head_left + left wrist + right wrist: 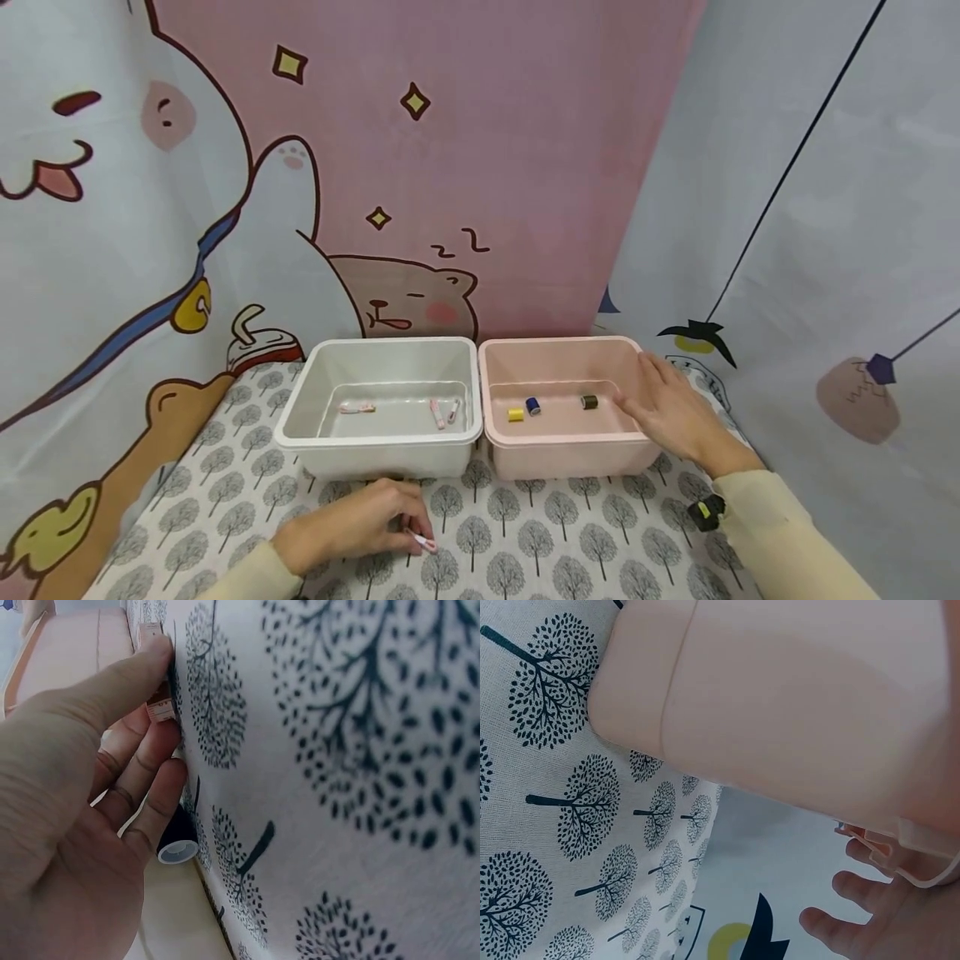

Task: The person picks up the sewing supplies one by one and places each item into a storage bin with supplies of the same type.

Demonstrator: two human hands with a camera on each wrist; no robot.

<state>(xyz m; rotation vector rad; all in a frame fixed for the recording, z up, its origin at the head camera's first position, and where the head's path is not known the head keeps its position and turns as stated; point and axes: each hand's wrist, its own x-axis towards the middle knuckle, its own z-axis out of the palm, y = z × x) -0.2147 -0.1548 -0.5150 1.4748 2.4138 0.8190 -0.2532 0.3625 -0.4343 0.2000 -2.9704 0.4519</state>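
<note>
My left hand (371,521) pinches a small folded tape measure (423,542), white and pink with printed marks, between thumb and fingertips low over the cloth. Under its lower fingers in the left wrist view sits a dark thread spool (178,841) with a white end; I cannot tell if they touch. My right hand (671,408) rests over the right rim of the pink bin (570,458), fingers loosely extended outside and thumb on the inner side. In that bin lie a yellow spool (515,414), a blue spool (532,406) and a dark green spool (589,402).
To the left of the pink bin, side by side with it, stands a white bin (382,454) holding similar folded pieces (437,414). Both stand on a tree-print cloth (536,542), near a cartoon-print curtain (525,167) at the back. A black device (706,512) hangs at the right wrist.
</note>
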